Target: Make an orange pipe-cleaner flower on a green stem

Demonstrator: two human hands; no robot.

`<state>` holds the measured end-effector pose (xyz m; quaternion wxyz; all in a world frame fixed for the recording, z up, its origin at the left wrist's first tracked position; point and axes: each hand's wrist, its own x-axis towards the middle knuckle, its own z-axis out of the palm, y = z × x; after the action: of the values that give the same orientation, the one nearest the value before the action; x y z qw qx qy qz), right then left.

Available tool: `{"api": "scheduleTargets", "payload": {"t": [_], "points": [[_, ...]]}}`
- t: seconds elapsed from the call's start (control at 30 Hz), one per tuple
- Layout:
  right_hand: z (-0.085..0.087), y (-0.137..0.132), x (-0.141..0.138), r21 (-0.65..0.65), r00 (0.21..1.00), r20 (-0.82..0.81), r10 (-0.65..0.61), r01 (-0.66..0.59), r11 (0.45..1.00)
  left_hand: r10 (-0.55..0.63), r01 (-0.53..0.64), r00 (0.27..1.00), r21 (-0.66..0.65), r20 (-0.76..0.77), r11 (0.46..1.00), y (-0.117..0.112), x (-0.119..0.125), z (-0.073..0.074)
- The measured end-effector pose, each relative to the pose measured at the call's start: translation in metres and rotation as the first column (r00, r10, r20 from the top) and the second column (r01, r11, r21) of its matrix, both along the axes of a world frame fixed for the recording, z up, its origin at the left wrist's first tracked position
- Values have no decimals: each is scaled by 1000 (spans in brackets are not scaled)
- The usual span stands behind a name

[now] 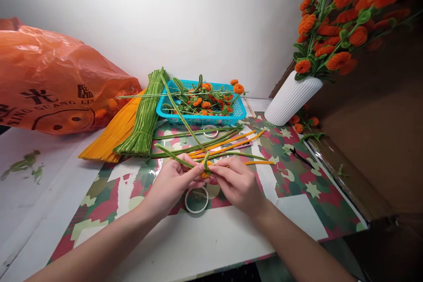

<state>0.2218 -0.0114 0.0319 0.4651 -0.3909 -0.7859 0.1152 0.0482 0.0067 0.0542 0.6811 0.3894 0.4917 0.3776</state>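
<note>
Between my hands is a small orange pipe-cleaner flower (205,174) with green pipe cleaner (185,121) bent around it and long ends sticking up and to the left. My left hand (175,178) pinches the flower and a green strand between thumb and fingers. From the other side, my right hand (239,180) closes its fingertips at the flower's edge, on the green piece. A roll of tape (196,212) lies just below the hands. Loose green and orange pipe cleaners (228,141) are spread on the table behind them.
A blue basket (201,120) of finished flowers stands at the back, beside green (148,114) and orange (112,134) pipe-cleaner bundles. An orange plastic bag (59,83) bulges at left. At right are a white vase (292,99) of orange flowers and dark tweezers (301,157).
</note>
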Motion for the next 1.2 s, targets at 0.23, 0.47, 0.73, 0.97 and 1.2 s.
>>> {"api": "scheduleTargets", "payload": {"t": [0.23, 0.47, 0.73, 0.97, 1.2], "points": [[-1, -8, -15, -119, 978, -157, -135, 117, 986, 144, -128, 987, 204, -66, 971, -8, 6, 2], [-1, -8, -17, -150, 960, -248, -131, 96, 984, 158, -128, 984, 277, -88, 952, -11, 6, 2], [-4, -9, -18, -166, 951, -282, -125, 80, 983, 149, -127, 986, 263, -68, 957, -10, 6, 3], [-2, -8, -20, -169, 954, -263, -142, 99, 981, 160, -139, 985, 245, -71, 960, -11, 7, 3], [-5, -8, -19, -107, 961, -242, -132, 109, 988, 186, -148, 975, 271, -119, 951, -13, 7, 5]]}}
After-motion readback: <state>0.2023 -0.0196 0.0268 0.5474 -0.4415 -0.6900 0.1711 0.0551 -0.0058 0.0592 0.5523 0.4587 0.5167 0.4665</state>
